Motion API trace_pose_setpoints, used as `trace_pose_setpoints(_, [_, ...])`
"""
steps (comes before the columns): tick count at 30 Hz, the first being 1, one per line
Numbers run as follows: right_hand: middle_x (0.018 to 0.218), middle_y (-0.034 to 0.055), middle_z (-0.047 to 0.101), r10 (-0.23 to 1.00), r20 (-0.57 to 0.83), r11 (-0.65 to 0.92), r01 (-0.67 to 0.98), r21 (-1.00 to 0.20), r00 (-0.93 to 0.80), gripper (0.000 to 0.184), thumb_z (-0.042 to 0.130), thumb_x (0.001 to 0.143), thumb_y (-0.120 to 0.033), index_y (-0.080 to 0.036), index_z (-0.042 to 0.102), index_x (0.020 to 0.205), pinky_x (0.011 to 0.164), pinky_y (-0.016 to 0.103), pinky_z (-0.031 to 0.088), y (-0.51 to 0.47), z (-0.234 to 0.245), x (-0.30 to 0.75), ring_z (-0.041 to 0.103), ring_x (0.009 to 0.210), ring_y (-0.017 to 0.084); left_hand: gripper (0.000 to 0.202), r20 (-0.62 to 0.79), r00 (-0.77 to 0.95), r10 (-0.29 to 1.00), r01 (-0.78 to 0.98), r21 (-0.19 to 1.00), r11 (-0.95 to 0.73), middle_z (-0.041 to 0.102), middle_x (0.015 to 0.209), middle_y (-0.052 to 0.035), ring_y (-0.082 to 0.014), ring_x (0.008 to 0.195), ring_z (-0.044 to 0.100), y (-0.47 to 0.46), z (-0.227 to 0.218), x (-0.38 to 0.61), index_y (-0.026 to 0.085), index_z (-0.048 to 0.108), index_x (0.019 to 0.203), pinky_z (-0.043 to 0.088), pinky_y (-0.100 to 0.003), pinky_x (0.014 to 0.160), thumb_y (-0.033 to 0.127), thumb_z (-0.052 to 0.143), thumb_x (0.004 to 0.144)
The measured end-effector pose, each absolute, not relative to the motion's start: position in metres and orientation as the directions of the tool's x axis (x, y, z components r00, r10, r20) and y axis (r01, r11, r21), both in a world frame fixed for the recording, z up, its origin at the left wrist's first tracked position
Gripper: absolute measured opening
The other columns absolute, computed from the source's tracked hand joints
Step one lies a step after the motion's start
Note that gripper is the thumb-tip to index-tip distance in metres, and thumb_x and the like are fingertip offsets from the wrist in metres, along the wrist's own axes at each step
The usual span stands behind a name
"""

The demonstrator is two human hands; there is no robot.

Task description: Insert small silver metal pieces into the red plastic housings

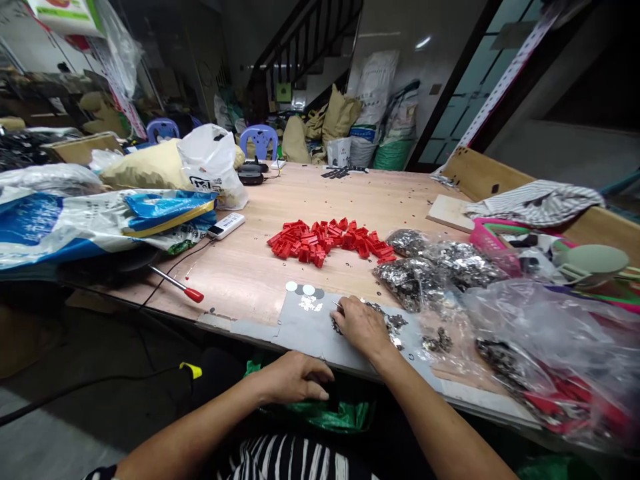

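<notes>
Our right hand (361, 327) lies palm down on the grey mat (305, 330) at the tabletop's (280, 200) near edge, fingertips pinching a thin metal pin (336, 304); small shiny metal parts (395, 323) are scattered just right of the mat. Behind the mat lies one heap of red plastic pieces (327, 241), too many to count. Our left hand (295, 379), below the mat, curls loosely on green plastic (325, 413), whether gripping it we cannot tell.

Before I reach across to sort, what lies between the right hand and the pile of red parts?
In the head view, between the right hand and the red parts lies mostly bare wood tabletop with a few scattered small metal bits.
</notes>
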State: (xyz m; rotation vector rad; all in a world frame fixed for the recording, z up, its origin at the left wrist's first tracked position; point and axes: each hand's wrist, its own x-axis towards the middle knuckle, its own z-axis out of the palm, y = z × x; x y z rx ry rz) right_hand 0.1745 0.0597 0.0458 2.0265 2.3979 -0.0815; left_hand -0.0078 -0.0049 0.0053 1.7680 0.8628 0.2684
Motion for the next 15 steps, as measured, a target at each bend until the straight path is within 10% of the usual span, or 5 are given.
trace_pose_setpoints(5, [0.096,0.0067,0.066,0.986,-0.040,0.161,0.985,-0.055,-0.163,0.016,0.050,0.087,-0.027,-0.019,0.062,0.093,0.067,0.028,0.039,0.064,0.044,0.176,0.064,0.085,0.020,0.026,-0.076,0.503,0.861,0.385,0.912,-0.144,0.069,0.079,-0.0023,-0.0149,0.070,0.064,0.051,0.042,-0.002,0.018,0.064,0.103,0.048,-0.025,0.066,0.029,0.059,0.081])
trace_pose_setpoints(9, [0.094,0.0051,0.067,0.984,0.015,0.178,0.978,-0.109,-0.178,0.014,0.050,0.088,-0.026,-0.020,0.063,0.092,0.068,0.027,0.040,0.061,0.045,0.179,0.064,0.084,0.020,0.042,0.230,0.225,0.947,0.733,0.599,-0.320,0.068,0.094,-0.0031,-0.0178,0.087,0.063,0.111,0.061,0.012,0.024,0.053,0.123,0.045,-0.029,0.082,0.027,0.061,0.082])
trace_pose_setpoints(15, [0.091,0.0038,0.066,0.952,0.091,0.306,0.917,-0.255,-0.292,0.013,0.048,0.090,-0.020,-0.022,0.061,0.090,0.071,0.027,0.045,0.035,0.039,0.184,0.064,0.082,0.018,0.050,0.181,0.114,0.977,0.885,0.429,-0.183,0.061,0.109,-0.0122,-0.0269,0.097,0.061,0.169,0.055,0.041,0.022,0.051,0.123,0.046,-0.036,0.081,0.045,0.061,0.080])
